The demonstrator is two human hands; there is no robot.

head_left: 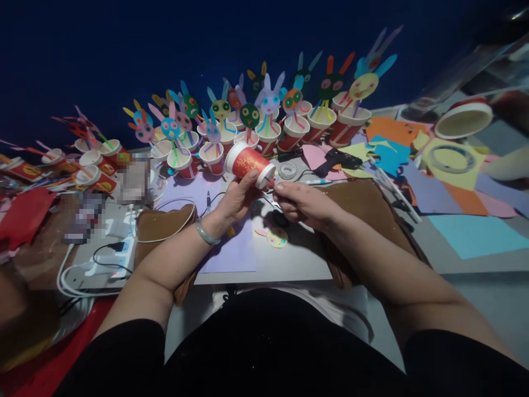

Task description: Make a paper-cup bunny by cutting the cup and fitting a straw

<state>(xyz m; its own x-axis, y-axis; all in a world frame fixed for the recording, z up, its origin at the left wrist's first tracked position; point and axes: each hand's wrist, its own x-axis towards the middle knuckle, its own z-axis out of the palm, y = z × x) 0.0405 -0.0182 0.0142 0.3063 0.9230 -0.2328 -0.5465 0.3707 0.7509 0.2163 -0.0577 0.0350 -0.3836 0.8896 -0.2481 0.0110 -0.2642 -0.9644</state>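
A red paper cup (248, 162) with a gold pattern lies tilted on its side in my left hand (238, 199), whose fingers wrap round it, its base turned toward the right. My right hand (303, 203) pinches a thin dark tool (269, 181) whose tip meets the cup's base. Below the hands, a yellow paper rabbit face (277, 237) with pink ears lies on the table beside a purple sheet (231, 256). Scissors, partly hidden, lie under my right hand.
Many red cups (296, 128) holding paper rabbits line the back. A glue gun (338, 160), tape roll (287, 170) and coloured paper (438, 187) are at right. A power strip (124, 258) with cables, a phone and a pen (208, 202) lie left. Another person's arm (507, 165) shows far right.
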